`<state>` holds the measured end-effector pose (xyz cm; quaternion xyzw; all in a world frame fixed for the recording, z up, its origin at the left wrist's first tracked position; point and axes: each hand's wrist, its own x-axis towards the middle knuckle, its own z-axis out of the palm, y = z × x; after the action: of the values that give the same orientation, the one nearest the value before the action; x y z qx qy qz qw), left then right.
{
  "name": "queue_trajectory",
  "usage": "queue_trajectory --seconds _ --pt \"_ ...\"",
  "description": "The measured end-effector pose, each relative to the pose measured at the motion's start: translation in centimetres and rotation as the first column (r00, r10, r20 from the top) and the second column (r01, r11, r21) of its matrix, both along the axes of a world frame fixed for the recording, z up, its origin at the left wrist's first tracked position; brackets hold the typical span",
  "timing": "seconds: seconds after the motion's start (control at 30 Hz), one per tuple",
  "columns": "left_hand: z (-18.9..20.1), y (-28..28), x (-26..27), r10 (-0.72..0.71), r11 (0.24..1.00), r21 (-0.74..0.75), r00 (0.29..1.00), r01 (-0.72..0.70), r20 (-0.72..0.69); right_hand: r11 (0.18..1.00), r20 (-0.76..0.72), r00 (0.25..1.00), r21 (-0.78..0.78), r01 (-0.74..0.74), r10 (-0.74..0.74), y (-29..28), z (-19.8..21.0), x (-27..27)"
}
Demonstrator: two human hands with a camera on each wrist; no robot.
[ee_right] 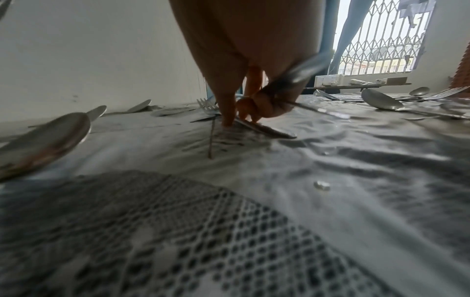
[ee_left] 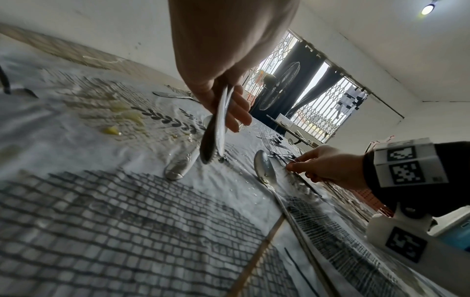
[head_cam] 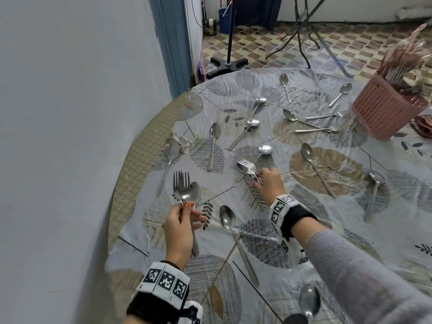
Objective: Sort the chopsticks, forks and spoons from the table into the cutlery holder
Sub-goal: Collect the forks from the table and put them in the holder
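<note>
Steel cutlery still litters most of the table.
Left hand (head_cam: 181, 226) grips forks (head_cam: 181, 183); right hand (head_cam: 268, 182) gathers more mid-frame. Holder (head_cam: 383, 108), upper right, has some pieces; many spoons (head_cam: 214, 141) remain.

We are wearing a black wrist strap (head_cam: 149, 307) on the left arm, topped by a white band (head_cam: 164, 282) printed with square black-and-white codes. The right wrist is carrying the same black strap (head_cam: 295, 217) and white coded band (head_cam: 280, 204), with a white block (ee_left: 396, 237) bearing another code underneath. A ribbed grey sleeve (head_cam: 355, 267) is covering the right forearm.
</note>
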<state>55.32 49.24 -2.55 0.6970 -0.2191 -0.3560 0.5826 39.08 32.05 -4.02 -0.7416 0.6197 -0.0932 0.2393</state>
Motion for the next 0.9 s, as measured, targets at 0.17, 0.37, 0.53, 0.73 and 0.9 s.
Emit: queue_trajectory --seconds 0.17,0.37,0.53,0.73,0.9 --pt "0.3 -0.6 -0.8 -0.022 1.0 -0.001 0.999 0.022 0.03 0.999 0.033 0.999 0.037 0.009 -0.011 0.6 -0.1 -0.7" --pt "1.6 -1.2 -3.6 -0.104 0.995 0.002 0.993 0.104 0.057 0.994 0.16 0.987 0.105 0.003 -0.02 4.0 1.2 -3.8" --pt "3.3 -1.5 -8.2 -0.2 0.979 -0.027 0.979 0.2 0.032 0.986 0.307 0.949 0.164 0.021 -0.072 8.6 2.1 -8.7" --pt "5.8 -1.0 -15.8 -0.337 0.938 -0.074 0.94 0.34 0.044 0.972 0.433 0.878 0.194 0.13 -0.204 12.8 4.1 -17.0" --pt "7.4 0.4 -24.7 -0.407 0.905 -0.116 0.912 0.409 0.047 0.942 0.552 0.763 0.217 0.257 -0.335 16.3 5.3 -26.2"
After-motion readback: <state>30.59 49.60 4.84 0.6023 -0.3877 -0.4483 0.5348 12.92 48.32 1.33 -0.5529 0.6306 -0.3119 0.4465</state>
